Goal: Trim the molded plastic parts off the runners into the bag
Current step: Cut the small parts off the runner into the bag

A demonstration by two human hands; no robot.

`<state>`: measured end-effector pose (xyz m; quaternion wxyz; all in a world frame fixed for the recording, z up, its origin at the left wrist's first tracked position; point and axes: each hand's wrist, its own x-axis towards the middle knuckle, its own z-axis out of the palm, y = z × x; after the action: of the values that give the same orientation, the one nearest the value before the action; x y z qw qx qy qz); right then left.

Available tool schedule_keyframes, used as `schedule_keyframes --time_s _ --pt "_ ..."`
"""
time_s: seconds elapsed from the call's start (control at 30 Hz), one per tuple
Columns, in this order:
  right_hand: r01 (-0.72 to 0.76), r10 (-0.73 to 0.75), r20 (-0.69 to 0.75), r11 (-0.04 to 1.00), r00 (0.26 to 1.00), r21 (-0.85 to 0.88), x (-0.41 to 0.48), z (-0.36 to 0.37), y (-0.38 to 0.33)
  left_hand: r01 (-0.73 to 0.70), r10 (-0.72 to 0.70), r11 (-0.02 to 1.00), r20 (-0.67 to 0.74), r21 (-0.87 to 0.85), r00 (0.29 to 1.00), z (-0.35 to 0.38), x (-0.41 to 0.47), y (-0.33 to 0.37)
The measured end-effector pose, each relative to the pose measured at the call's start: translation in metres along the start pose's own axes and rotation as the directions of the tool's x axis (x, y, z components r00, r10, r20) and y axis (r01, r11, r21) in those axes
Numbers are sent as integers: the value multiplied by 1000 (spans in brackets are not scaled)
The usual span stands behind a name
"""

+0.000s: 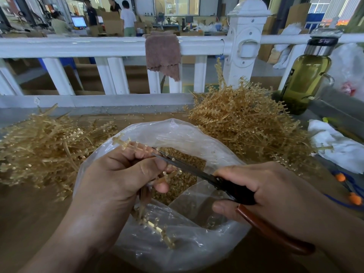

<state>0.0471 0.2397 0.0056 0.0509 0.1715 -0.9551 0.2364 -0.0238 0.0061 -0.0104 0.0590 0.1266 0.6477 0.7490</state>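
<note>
Your left hand [122, 174] is clamped on a runner [123, 142], with fingers and thumb curled round its stem. One end of it sticks up past your knuckles. The other end hangs below your palm, over the near side of the bag [177, 133].

Your right hand [275, 194] grips the scissors [187, 167] by their handles, one black and one brown. The blades point left and reach the runner at your left fingertips. You cannot tell how far apart the blades stand.

The bag is clear plastic and sits open on the desk [29, 213] right under both hands. A layer of cut parts [183, 182] lies in its bottom.

The left pile [45, 142] of tan runners lies on the desk just beside the bag. The taller right pile [246, 125] touches the bag's far right edge. A bottle [305, 79] of greenish liquid stands upright behind the right pile. A white rag [338, 146] lies to that pile's right.

A white rail [78, 46] runs along the far edge of the desk. A brown cloth [163, 54] is draped over it.
</note>
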Motion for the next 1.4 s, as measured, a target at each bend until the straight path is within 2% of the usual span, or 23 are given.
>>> schedule_keyframes --time_s 0.57,1.4 --pt "-4 4 18 1000 1000 -20 0 0 4 6 -3 999 44 -53 999 9 2 7" --pt "43 -44 -26 999 999 -30 1 2 7 -20 19 999 -7 -29 1000 8 -1 4"
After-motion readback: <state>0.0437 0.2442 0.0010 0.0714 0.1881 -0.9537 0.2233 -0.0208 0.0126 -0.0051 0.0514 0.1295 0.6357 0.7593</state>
